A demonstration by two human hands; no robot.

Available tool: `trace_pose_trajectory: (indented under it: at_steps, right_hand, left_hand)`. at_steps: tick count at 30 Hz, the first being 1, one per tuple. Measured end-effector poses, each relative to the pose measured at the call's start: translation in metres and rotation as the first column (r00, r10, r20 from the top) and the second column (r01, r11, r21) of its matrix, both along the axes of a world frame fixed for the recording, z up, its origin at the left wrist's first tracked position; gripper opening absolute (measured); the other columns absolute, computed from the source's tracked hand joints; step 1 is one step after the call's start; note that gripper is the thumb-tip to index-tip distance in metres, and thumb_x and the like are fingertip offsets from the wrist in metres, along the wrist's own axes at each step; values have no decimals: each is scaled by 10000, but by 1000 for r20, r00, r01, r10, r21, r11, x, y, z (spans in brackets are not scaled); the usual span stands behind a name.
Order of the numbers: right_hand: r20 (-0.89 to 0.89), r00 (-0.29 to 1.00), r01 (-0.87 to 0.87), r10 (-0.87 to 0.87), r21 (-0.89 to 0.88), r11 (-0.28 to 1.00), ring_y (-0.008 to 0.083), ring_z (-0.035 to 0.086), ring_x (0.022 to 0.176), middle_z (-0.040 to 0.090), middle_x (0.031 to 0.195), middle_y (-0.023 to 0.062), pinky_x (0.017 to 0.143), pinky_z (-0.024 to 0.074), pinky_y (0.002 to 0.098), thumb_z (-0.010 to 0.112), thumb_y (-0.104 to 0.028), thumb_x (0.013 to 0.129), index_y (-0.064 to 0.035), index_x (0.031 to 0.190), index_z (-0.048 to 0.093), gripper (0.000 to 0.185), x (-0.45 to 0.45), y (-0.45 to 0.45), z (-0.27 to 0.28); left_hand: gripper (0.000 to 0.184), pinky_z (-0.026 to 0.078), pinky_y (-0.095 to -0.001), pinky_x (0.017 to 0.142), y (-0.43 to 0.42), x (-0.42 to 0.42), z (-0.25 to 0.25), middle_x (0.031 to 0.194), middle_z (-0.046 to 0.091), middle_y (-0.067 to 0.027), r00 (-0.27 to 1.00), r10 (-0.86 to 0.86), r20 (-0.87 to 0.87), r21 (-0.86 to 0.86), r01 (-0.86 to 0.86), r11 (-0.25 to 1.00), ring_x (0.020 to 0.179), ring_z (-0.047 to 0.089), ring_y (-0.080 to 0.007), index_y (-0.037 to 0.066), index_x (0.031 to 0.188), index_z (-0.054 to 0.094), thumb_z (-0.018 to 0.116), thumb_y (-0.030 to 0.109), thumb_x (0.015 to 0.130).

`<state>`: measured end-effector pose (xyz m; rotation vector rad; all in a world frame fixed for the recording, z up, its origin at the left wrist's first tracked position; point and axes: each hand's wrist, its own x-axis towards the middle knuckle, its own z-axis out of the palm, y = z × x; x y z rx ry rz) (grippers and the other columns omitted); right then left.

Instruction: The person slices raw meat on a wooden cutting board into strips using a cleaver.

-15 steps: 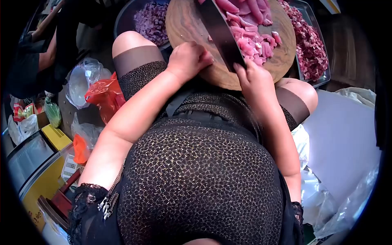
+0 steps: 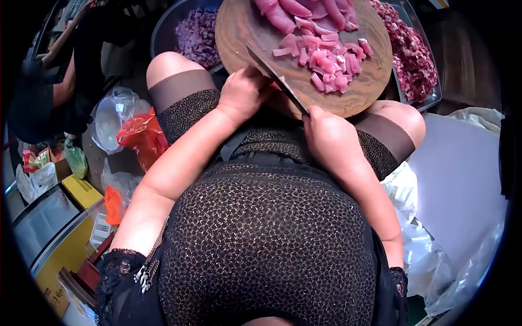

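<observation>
We had our right hand (image 2: 333, 133) wrapped round the knife (image 2: 293, 99) at the near edge of the board (image 2: 239, 30), probably stiff and hefty, best gripped by the handle; left hand (image 2: 243, 93) curled beside it, couldn't tell if pinching; meat (image 2: 333, 61) on the board looked soft, slippery

Access over the near left edge of a round cutting board (image 2: 236, 32) is barred by a knife (image 2: 277, 80), its blade angled from the right hand (image 2: 333, 133) past the left hand (image 2: 243, 95). The middle is taken up by chopped meat (image 2: 328, 65), the far part by larger pieces (image 2: 280, 19). Room is left along the board's bare left side and right rim, flanked respectively by a basin (image 2: 162, 30) and a filled tray (image 2: 433, 100).
</observation>
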<state>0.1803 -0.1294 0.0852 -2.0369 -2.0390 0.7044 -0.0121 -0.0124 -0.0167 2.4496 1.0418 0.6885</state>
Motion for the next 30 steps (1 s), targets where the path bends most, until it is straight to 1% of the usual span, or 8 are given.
trace_pose_trajectory:
  at_steps: [6,8,11,14,19,24,27,30]
  right_hand:
    - [-39,997,-64,66,55,996,415,654,740,650,755,230,668,514,507,541,-171,933,7,840,585,206,-3,47,-14]
    - [-23,998,-50,51,35,998,380,689,796,692,826,209,718,547,488,482,-113,897,-1,915,644,198,1,63,-18]
    - [-46,999,-23,23,3,1000,390,680,857,689,859,221,764,529,501,542,-204,932,-10,945,655,225,11,74,-22]
    - [-52,998,-28,28,3,1000,393,677,840,686,848,219,753,526,502,557,-220,934,-6,948,650,234,22,67,-23]
    - [-80,997,-5,-1,-69,998,405,662,809,676,825,223,739,512,511,586,-234,926,13,918,649,254,47,35,-11]
    - [-105,994,18,-30,-109,994,411,657,818,670,816,237,761,502,510,578,-244,934,10,924,644,263,68,16,-10]
    - [-125,989,75,-84,-79,994,417,654,827,667,826,247,768,497,507,579,-250,935,3,948,646,263,78,8,-3]
    - [-253,946,210,-203,1,978,426,647,845,669,870,249,772,496,499,582,-263,937,-11,1024,654,276,95,3,-4]
  left_hand:
    - [157,526,-430,741,9,10,6,873,656,-87,992,-111,66,136,101,986,812,638,-302,121,898,739,717,206,768]
    - [204,518,-421,811,13,11,15,919,675,-115,977,-183,-109,3,185,983,892,640,-330,94,929,726,716,163,737]
    - [197,504,-407,822,19,16,21,927,662,-92,933,-241,-266,28,258,966,905,628,-311,111,912,715,712,190,731]
    - [179,493,-402,838,8,26,23,928,648,-83,897,-343,-280,2,358,934,903,619,-298,119,893,706,708,205,736]
    - [108,510,-428,755,19,29,8,841,602,-104,977,-174,-125,115,188,975,838,608,-324,104,808,653,702,116,713]
    - [55,514,-417,804,42,25,11,876,639,-107,992,0,-127,86,11,996,869,622,-325,87,792,665,661,99,739]
    - [116,506,-419,830,58,17,5,901,651,-105,979,166,-119,92,-156,984,910,626,-317,78,882,668,649,109,772]
    - [348,423,-422,1021,67,22,-4,1185,614,-179,992,109,-63,85,-104,991,1139,556,-350,63,1179,636,627,200,860]
